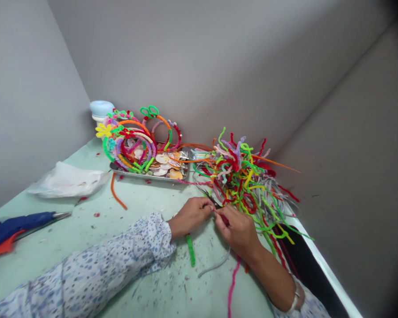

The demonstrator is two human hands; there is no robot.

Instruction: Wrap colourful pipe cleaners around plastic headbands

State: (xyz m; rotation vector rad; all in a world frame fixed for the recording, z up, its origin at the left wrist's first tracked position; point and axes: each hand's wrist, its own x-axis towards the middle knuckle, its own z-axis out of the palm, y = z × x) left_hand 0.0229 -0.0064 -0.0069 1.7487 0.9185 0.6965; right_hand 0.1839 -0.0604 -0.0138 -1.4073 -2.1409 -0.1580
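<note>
In front of me both hands meet over the table. My left hand (195,215) is closed, its fingertips pinching the end of a pink pipe cleaner (214,210). Facing it, my right hand (239,230) is wrapped round a red-handled tool (224,219) with a dark, pointed front; its exact kind is partly hidden by my fingers. Below that hand a pink strand (233,282) trails toward the table's front; whether it is the pinched piece I cannot tell. A short green pipe cleaner piece (190,251) lies under my left wrist, and a grey strand (215,265) curves nearby.
A tangled heap of coloured pipe cleaners (245,176) sits beyond my right hand. Pipe-cleaner headbands (132,145) rest on a metal tray (146,176) of small flat shapes. Leftward are a plastic bag (69,180), a blue glue gun (23,223) and a light-blue-lidded container (101,108).
</note>
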